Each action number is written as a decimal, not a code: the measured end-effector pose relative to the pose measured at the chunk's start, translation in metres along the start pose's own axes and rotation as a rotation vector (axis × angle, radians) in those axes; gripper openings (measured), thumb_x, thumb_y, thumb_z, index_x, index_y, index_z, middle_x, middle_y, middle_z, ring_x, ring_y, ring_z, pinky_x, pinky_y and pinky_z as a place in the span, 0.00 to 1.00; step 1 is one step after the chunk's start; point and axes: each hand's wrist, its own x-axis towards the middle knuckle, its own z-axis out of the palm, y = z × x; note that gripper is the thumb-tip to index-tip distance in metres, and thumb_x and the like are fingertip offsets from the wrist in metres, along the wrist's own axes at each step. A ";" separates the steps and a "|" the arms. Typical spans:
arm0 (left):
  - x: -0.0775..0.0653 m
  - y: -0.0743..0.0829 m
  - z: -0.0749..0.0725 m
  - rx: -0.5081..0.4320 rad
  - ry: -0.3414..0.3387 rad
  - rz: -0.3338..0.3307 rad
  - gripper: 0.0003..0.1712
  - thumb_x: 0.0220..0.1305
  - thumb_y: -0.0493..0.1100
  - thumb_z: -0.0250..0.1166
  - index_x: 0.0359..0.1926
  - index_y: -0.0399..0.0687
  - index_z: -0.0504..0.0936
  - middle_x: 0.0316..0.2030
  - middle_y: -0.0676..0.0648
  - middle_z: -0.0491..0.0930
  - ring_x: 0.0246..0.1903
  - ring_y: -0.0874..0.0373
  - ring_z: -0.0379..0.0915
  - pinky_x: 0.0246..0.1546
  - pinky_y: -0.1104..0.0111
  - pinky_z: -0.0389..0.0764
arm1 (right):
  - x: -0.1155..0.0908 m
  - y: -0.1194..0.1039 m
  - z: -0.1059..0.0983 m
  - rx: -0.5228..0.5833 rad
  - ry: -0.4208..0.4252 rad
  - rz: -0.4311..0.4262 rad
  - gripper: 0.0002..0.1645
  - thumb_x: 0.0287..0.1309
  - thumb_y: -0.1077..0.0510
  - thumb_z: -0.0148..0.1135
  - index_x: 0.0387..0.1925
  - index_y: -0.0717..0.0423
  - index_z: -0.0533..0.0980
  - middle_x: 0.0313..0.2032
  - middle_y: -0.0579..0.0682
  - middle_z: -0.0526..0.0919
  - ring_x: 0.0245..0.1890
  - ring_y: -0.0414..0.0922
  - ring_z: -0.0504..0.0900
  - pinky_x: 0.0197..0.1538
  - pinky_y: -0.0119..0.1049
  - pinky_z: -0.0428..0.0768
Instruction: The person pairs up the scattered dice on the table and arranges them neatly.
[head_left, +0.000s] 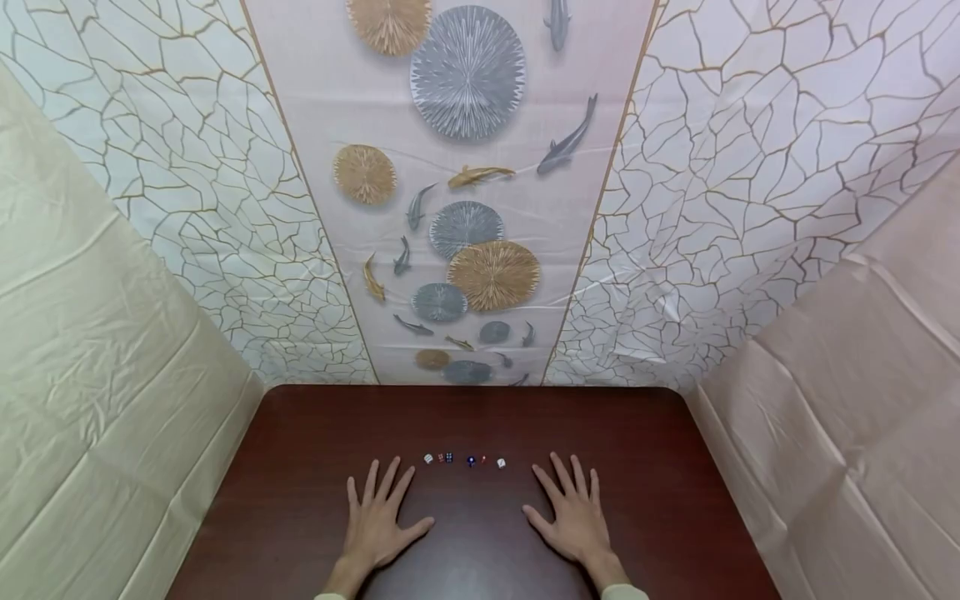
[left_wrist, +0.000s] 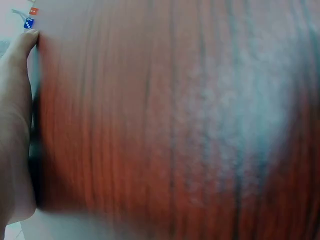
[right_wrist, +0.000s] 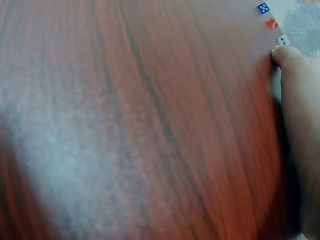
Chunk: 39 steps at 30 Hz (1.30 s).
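Several small dice lie in a row on the dark wooden table (head_left: 480, 417). From left to right in the head view come a white die (head_left: 428, 458), a red die (head_left: 441, 457), a blue die (head_left: 449, 457), another blue die (head_left: 471, 460), another red die (head_left: 483, 459) and another white die (head_left: 501, 463). My left hand (head_left: 377, 521) rests on the table with fingers spread, left of the row and holding nothing. Likewise spread, my right hand (head_left: 575, 517) rests to the right of the row. Neither hand touches a die in the head view.
Behind the table hangs a patterned cloth (head_left: 480, 192) with fish and round motifs. Beige cloth walls (head_left: 97, 400) stand at both sides. The table's far edge runs beyond the dice, and glare lies on the wood between the hands.
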 end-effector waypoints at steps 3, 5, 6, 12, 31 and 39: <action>0.002 0.001 0.001 -0.020 0.015 0.001 0.59 0.60 0.88 0.67 0.85 0.66 0.72 0.88 0.48 0.64 0.89 0.32 0.51 0.80 0.17 0.45 | 0.002 0.000 -0.002 0.016 0.016 -0.008 0.48 0.68 0.23 0.69 0.81 0.38 0.75 0.86 0.56 0.68 0.87 0.72 0.59 0.83 0.83 0.51; 0.004 0.002 0.001 -0.043 0.019 -0.001 0.57 0.62 0.85 0.68 0.84 0.65 0.73 0.88 0.46 0.65 0.88 0.30 0.51 0.80 0.17 0.44 | 0.003 -0.001 -0.003 0.015 0.022 -0.012 0.48 0.67 0.24 0.70 0.80 0.40 0.76 0.85 0.57 0.69 0.87 0.72 0.60 0.83 0.83 0.52; 0.005 0.002 0.001 -0.053 0.023 -0.005 0.55 0.63 0.83 0.69 0.84 0.64 0.74 0.88 0.46 0.65 0.89 0.30 0.50 0.80 0.17 0.44 | 0.004 -0.002 -0.004 0.010 0.024 -0.013 0.47 0.67 0.25 0.70 0.80 0.40 0.77 0.85 0.57 0.69 0.87 0.72 0.60 0.82 0.82 0.53; 0.010 0.004 0.002 -0.116 0.049 -0.035 0.49 0.68 0.75 0.72 0.83 0.60 0.75 0.86 0.44 0.68 0.89 0.31 0.50 0.82 0.19 0.42 | 0.006 -0.006 -0.005 0.006 0.024 -0.003 0.46 0.66 0.28 0.73 0.78 0.44 0.78 0.84 0.60 0.71 0.87 0.72 0.61 0.83 0.80 0.55; 0.033 0.015 -0.006 -0.169 0.163 -0.012 0.38 0.71 0.56 0.79 0.74 0.44 0.82 0.74 0.36 0.81 0.79 0.30 0.70 0.83 0.27 0.57 | 0.020 -0.024 -0.003 0.113 0.176 -0.060 0.38 0.64 0.40 0.81 0.69 0.54 0.83 0.73 0.63 0.81 0.80 0.73 0.72 0.78 0.78 0.69; 0.041 0.019 -0.002 -0.193 0.243 0.027 0.33 0.68 0.51 0.82 0.68 0.40 0.86 0.67 0.34 0.86 0.74 0.29 0.77 0.78 0.25 0.65 | 0.030 -0.034 -0.003 0.179 0.174 -0.042 0.37 0.64 0.44 0.82 0.69 0.57 0.83 0.71 0.63 0.83 0.78 0.71 0.74 0.79 0.72 0.71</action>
